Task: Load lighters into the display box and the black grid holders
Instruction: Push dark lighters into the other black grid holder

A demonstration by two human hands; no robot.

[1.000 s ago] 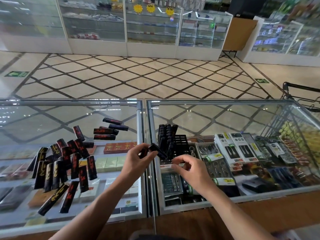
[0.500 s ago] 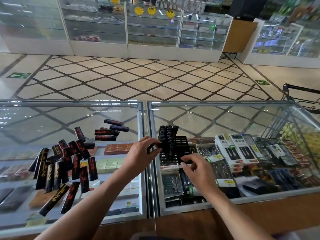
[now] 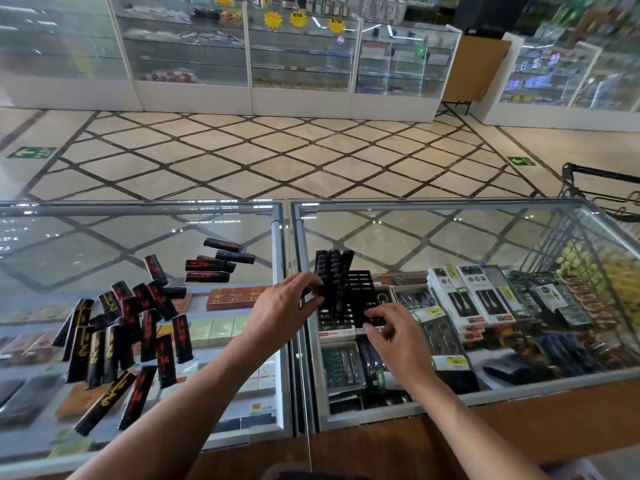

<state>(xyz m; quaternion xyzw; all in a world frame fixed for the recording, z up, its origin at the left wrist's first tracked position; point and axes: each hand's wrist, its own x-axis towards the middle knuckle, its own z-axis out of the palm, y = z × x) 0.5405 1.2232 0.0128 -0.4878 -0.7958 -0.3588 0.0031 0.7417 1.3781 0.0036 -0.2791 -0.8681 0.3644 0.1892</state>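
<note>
Glass counter [image 3: 450, 237] spans the lower frame. Loose lighters [image 3: 114, 327] are heaped on it at lower left. Black grid holder [image 3: 360, 284] at centre: left columns hold standing lighters [image 3: 332, 268], right cells are open. Your left hand [image 3: 284, 306] pinches a lighter [image 3: 308, 293] at the holder's left edge. Your right hand [image 3: 398, 336] is curled at its front edge, grip unclear. Step looks like seating one lighter. Next: line it upright over a free cell, press straight down.

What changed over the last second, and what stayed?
The left hand carried its slim black lighter forward and right, down to the black plastic grid holder, still pinching it. The right hand stayed at the holder's front edge; the loose black lighters on the left glass did not move.
</note>
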